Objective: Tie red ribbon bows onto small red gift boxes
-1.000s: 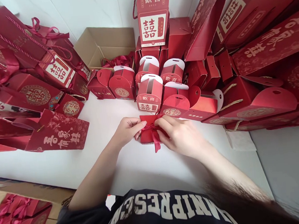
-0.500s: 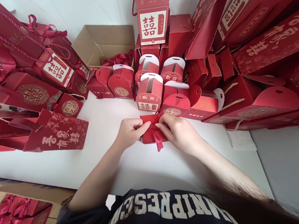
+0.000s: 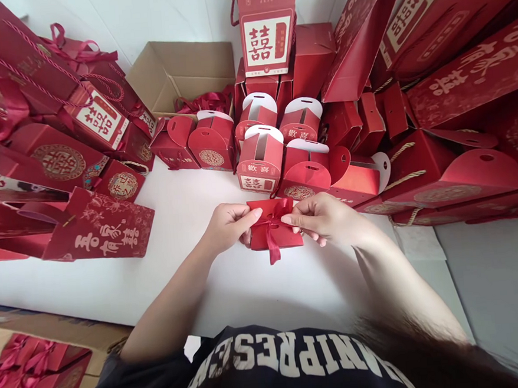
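Between my hands, over the white table, is a small red gift box [image 3: 261,239] with a dark red ribbon [image 3: 272,244] tied at its top. One ribbon tail hangs down over the near side. My left hand [image 3: 232,224] grips the box's left side, thumb on top and fingers curled beneath. My right hand [image 3: 325,218] is closed at the right side of the knot, thumb and forefinger pinching the ribbon. Its other fingers curl by the box's right edge. A white-topped red box [image 3: 260,161] stands just behind.
An open cardboard box [image 3: 196,59] at the back holds loose red ribbon [image 3: 202,103]. Red gift boxes and bags crowd the left, such as a bag [image 3: 110,225], and the right [image 3: 453,174]. Ribboned boxes [image 3: 54,374] sit in a carton at lower left.
My right hand has shifted right and turned, uncovering more of the box top and the ribbon knot. My left hand keeps its hold on the box.
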The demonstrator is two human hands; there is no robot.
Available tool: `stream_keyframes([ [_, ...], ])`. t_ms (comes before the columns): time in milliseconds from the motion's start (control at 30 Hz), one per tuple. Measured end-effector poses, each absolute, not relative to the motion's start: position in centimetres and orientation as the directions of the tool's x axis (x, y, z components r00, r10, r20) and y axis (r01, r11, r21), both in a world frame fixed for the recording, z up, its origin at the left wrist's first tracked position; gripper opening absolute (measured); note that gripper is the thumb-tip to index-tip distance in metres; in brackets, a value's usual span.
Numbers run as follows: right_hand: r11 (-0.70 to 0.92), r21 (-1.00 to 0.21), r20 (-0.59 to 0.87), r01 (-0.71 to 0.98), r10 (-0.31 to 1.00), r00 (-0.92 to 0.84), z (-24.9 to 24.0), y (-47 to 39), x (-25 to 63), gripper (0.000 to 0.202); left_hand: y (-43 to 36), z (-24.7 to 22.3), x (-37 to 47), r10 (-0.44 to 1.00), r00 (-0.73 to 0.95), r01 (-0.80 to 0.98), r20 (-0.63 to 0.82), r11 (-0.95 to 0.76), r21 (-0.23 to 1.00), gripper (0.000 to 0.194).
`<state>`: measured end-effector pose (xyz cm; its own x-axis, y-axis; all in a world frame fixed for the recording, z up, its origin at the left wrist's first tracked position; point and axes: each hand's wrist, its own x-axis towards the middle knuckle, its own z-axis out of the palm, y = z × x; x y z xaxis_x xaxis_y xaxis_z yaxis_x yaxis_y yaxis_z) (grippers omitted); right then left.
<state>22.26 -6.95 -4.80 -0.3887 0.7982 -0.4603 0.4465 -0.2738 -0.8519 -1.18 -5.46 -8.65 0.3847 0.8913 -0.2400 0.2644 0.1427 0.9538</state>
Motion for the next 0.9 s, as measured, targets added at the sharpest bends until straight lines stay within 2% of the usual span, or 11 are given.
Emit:
stream_keyframes([
  [100, -0.344, -0.822, -0.533, 0.454, 0.746, -0.399, -4.8, -6.4, 23.4, 0.042, -5.1, -8.6, -1.5, 0.890, 0.380, 0.243, -0.251, 0.166, 0.956, 0.049],
  [300, -0.331, -0.788, -0.582, 0.520, 0.678, -0.450, -4.6, -5.8, 25.1, 0.044, -4.9, -8.5, -2.2, 0.861, 0.437, 0.237, -0.260, 0.169, 0.957, 0.049],
  [400, -0.298, -0.803, -0.573, 0.516, 0.623, -0.532, -4.5, -5.9, 25.7, 0.038, -5.0, -8.3, -2.5, 0.868, 0.429, 0.270, -0.249, 0.140, 0.953, 0.050],
  [467, -0.208, -0.796, -0.559, 0.568, 0.612, -0.560, -4.4, -6.1, 26.1, 0.034, -4.9, -8.0, -2.6, 0.901, 0.384, 0.313, -0.204, 0.081, 0.946, 0.052],
  [567, 0.034, -0.739, -0.471, 0.673, 0.689, -0.551, -4.1, -6.5, 26.1, 0.027, -4.8, -7.6, -2.7, 0.922, 0.359, 0.381, -0.145, -0.003, 0.925, 0.054],
  [633, 0.127, -0.727, -0.344, 0.675, 0.783, -0.518, -4.0, -6.7, 25.5, 0.025, -4.8, -7.3, -2.8, 0.913, 0.376, 0.410, -0.157, -0.012, 0.912, 0.051],
  [767, 0.131, -0.847, -0.099, 0.516, 0.913, -0.395, -4.6, -6.9, 23.0, 0.031, -4.8, -7.0, -3.0, 0.878, 0.421, 0.435, -0.229, 0.027, 0.900, 0.043],
  [833, 0.108, -0.888, -0.071, 0.446, 0.928, -0.366, -5.4, -6.8, 21.8, 0.034, -4.9, -7.0, -3.0, 0.856, 0.451, 0.427, -0.252, 0.041, 0.903, 0.040],
  [900, 0.053, -0.924, -0.105, 0.379, 0.918, -0.383, -6.2, -6.7, 21.0, 0.037, -4.9, -6.9, -3.1, 0.838, 0.479, 0.406, -0.261, 0.052, 0.913, 0.037],
])
